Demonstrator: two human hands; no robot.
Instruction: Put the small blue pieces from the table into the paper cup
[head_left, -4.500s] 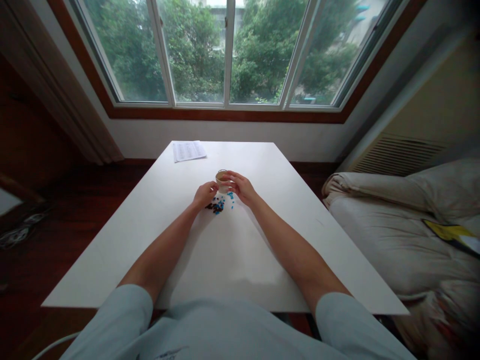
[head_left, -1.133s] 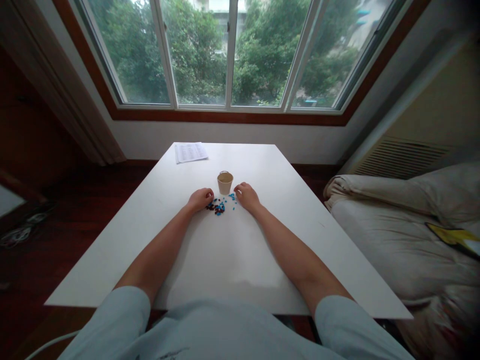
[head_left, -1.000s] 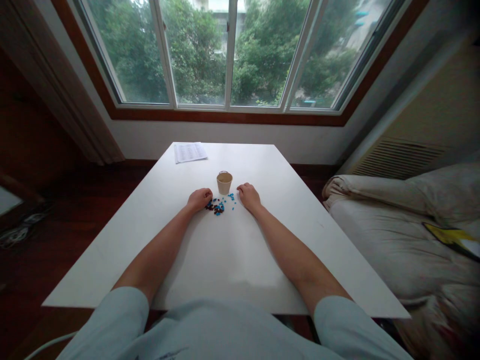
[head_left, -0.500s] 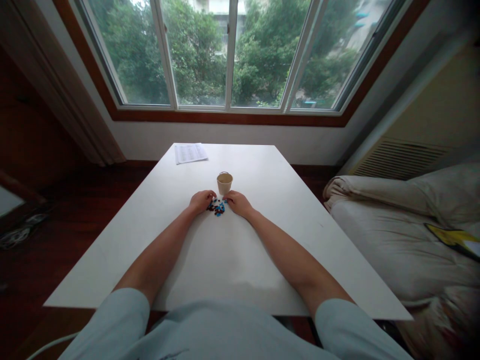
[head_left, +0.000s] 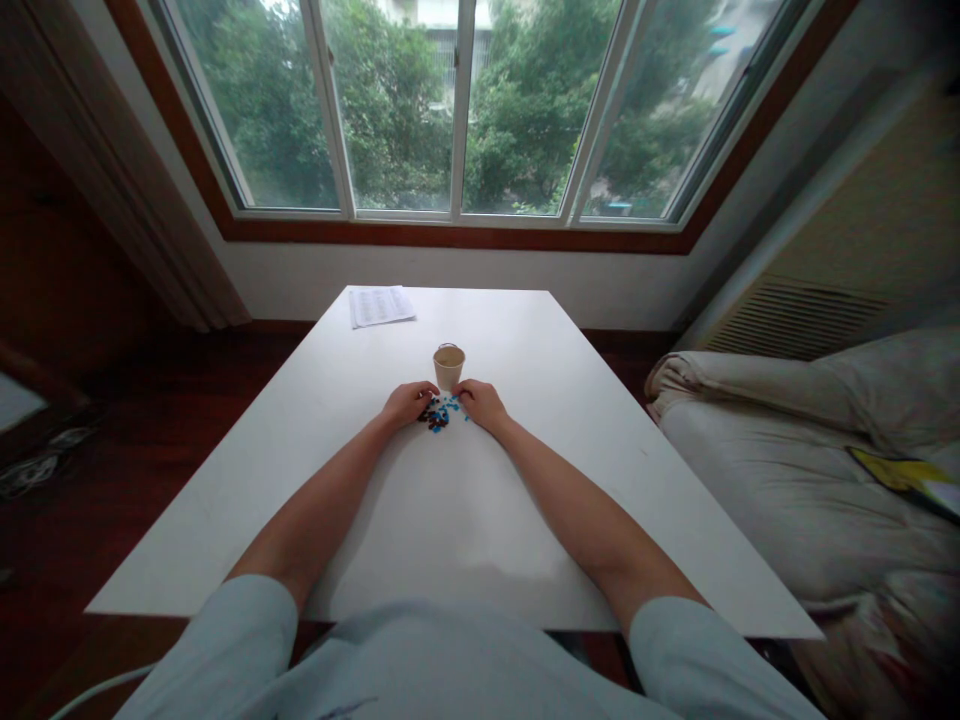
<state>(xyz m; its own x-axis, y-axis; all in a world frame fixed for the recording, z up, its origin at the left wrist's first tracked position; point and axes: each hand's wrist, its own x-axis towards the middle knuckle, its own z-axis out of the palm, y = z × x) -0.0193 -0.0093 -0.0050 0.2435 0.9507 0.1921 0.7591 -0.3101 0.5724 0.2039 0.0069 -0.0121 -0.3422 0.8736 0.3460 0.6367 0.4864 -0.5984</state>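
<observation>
A loose pile of small blue and dark brown pieces (head_left: pixel 436 416) lies on the white table (head_left: pixel 465 500); they are too small to tell their kind. My left hand (head_left: pixel 409 400) rests at the pile's left edge, its fingers curled and pinched together over the pieces. On the opposite side, my right hand (head_left: pixel 480 402) has its fingertips bent close together beside several blue pieces. Whatever either pinch holds is too small to make out. Just beyond both hands a tan bucket-shaped cup (head_left: pixel 449 368) with a thin handle stands upright; its inside bottom is hidden.
Printed papers (head_left: pixel 382 306) lie at the table's far left corner. Behind the table is a wall with a wide window (head_left: pixel 457 120). A beige sofa (head_left: pixel 750 480) stands to the right of the table, and a curtain (head_left: pixel 172 230) hangs at the left.
My left hand has shifted slightly right, toward the cup. Around my right hand the fingers have moved a little, and some blue pieces now lie spread farther right.
</observation>
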